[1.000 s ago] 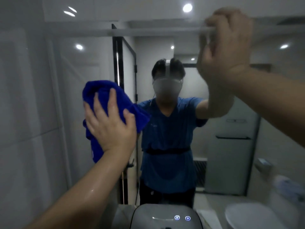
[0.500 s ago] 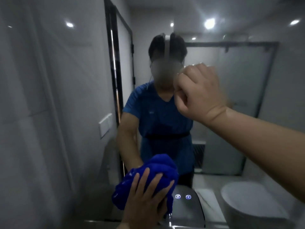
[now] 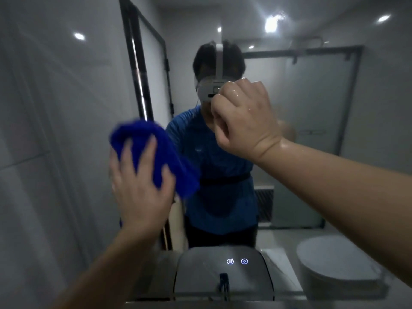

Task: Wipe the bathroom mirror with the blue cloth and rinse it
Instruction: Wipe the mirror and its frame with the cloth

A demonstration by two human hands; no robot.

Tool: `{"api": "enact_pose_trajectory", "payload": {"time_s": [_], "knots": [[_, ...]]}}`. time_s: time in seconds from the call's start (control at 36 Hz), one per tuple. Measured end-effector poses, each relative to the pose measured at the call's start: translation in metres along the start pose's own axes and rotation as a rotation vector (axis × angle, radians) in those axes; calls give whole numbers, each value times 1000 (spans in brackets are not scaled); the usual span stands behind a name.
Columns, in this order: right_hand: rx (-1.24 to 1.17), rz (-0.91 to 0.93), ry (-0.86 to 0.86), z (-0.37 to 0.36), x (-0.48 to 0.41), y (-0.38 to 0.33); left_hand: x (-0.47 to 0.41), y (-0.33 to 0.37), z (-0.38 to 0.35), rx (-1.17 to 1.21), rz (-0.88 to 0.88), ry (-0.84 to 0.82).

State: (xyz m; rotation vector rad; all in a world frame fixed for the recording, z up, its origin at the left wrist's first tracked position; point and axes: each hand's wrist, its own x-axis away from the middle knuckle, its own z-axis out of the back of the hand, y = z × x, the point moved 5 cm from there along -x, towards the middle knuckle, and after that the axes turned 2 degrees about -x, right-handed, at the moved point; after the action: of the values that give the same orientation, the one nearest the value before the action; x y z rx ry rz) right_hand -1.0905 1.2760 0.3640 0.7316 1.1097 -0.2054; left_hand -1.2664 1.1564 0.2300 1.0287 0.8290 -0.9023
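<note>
The bathroom mirror [image 3: 323,121] fills almost the whole view. My left hand [image 3: 140,190] presses the crumpled blue cloth [image 3: 160,152] flat against the glass at centre left, fingers spread over it. The hand and cloth are blurred by motion. My right hand [image 3: 243,117] is wet and curled into a loose fist, held up in front of the mirror at centre right with nothing visible in it. The mirror reflects a person in a blue shirt wearing a head-mounted camera.
Two lit touch icons [image 3: 237,261] glow low on the mirror glass. Below them the reflection shows a dark faucet [image 3: 223,279]. A white toilet [image 3: 334,264] and a glass shower door [image 3: 312,141] appear in the reflection at right. A tiled wall [image 3: 33,152] stands at left.
My left hand has swept the cloth from upper left down to the mirror's bottom, then back up to centre left. My right hand dropped from the top of the mirror to mid-height and curled shut.
</note>
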Motion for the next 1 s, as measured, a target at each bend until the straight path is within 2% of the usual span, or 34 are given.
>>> {"api": "enact_pose_trajectory", "payload": {"time_s": [0.08,0.17,0.25,0.33,0.44,0.58,0.72,0.78,0.83,0.89,0.92,1.0], "knots": [[-11,0,6,0,1,0,-63,40,16,40,123,134],[-79,6,39,3,0,1,-81,83,14,-80,66,157],[-216,-11,78,8,1,3,-57,111,-3,-142,-137,95],[-379,-35,101,14,2,6,-19,115,-21,-118,-256,34],[-404,-53,109,14,1,10,47,108,-49,-105,-440,-63],[-397,-60,112,11,1,10,140,77,-85,-242,-643,-333],[-331,-85,115,7,2,12,147,46,-83,-322,-831,-211],[-346,-99,102,6,3,13,136,21,-91,-454,-879,-212],[-358,-107,90,7,4,13,122,-20,-90,-617,-878,-248],[-349,-108,71,8,3,13,90,-43,-75,-701,-839,-114],[-334,-106,64,8,2,12,77,-43,-60,-704,-810,-45],[-273,-110,29,6,2,11,33,-31,-18,-483,-699,97]]}}
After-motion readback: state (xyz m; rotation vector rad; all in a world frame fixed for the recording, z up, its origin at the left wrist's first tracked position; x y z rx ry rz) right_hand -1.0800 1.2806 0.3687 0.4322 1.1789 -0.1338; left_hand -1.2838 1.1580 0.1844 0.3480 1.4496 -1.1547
